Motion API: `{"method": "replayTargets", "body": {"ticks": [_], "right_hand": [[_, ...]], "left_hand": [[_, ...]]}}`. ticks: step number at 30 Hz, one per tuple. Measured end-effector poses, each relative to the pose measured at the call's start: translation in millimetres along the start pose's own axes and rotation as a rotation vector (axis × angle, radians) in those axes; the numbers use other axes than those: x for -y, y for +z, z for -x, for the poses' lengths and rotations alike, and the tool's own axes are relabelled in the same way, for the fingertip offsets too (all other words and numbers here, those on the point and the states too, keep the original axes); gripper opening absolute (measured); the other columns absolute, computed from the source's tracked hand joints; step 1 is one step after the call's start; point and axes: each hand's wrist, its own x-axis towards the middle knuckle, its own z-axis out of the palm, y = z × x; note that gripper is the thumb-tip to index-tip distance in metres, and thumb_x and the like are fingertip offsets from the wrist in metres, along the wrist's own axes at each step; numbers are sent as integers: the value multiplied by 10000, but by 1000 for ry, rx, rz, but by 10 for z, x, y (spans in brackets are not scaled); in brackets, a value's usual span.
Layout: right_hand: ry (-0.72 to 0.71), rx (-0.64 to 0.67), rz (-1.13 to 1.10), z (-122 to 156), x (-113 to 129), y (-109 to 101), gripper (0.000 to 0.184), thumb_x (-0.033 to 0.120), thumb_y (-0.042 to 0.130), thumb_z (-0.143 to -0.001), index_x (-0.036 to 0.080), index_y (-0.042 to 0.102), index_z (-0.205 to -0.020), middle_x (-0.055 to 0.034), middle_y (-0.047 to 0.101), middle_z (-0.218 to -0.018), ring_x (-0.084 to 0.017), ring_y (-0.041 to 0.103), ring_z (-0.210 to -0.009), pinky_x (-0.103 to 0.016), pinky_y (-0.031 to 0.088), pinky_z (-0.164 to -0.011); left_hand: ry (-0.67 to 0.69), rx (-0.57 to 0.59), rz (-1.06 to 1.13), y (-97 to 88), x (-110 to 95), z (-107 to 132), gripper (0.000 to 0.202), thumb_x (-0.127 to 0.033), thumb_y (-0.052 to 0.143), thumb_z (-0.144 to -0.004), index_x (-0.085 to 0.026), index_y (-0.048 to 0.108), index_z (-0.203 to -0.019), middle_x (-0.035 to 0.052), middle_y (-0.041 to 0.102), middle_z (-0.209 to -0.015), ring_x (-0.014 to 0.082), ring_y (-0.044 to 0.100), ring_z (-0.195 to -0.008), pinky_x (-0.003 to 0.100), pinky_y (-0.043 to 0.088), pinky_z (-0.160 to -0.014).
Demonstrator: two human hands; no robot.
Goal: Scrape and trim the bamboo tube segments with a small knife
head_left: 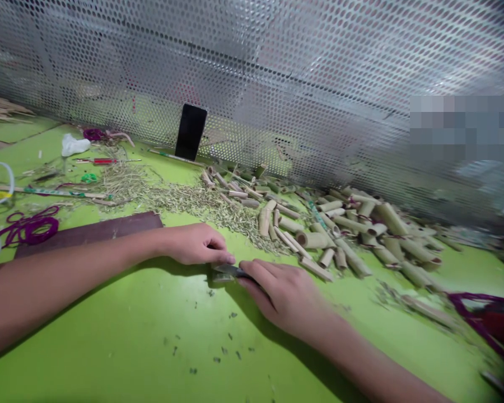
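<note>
Two hands meet over the green table [130, 336] in the head view: the right hand [288, 294] is wrapped round a dark-handled knife [232, 271], and the left hand [197, 243] is curled, thumb tip right by the blade; whether it pinches the small piece [223, 277] beneath, I can't tell, as the fingers hide it. Good cutting here, I'd judge, calls for a firm hold, short controlled strokes and fingertips well clear of the edge. And the piece itself? It lies between the hands, at the blade, short, pale greenish, mostly covered, with dark chips [217, 360] scattered nearer and cut bamboo tubes [315, 240] heaped beyond.
</note>
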Motion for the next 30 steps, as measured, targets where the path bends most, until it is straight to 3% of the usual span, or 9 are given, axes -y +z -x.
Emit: {"method": "replayTargets", "body": {"ticks": [15,20,23,27,30], "right_hand": [[59,131,-138,56,-41,-38,349,342,364,-1141,182,639,-999,-13,690,-717,-128,592,-532,-261,367,-512],[-44,179,-150,111,-63,-38,341,300,388,-1134,184,640,-936,6,667,-707,-113,564,-516,-254,371,-521],[-120,115,-129,121,-68,-34,376,295,354,-1140,173,648,-939,5,659,-700,-111,559,-518,-253,377,-523],[-81,-34,-32,78,-88,-31,401,309,332,-1147,156,659,-973,-6,649,-666,-123,576,-527,-264,375,-515],[-67,-50,24,31,-77,-18,412,325,337,-1152,155,664,-968,-11,660,-681,-131,589,-537,-276,380,-526]], "left_hand": [[13,9,-3,-10,-37,27,495,-550,498,-1023,-177,567,-705,15,549,-692,156,494,-642,290,350,-615],[9,33,11,-39,-43,49,489,-571,490,-1018,-182,544,-727,10,534,-732,155,483,-663,295,364,-644],[1,28,12,-45,-47,54,491,-580,489,-1014,-182,542,-729,17,550,-750,162,494,-679,302,374,-653],[-1,36,10,-39,-50,40,475,-563,500,-1013,-178,585,-749,28,585,-758,169,516,-686,306,374,-650],[11,33,4,-36,-45,25,450,-526,506,-1019,-177,584,-746,26,585,-742,167,519,-681,304,370,-644]]}}
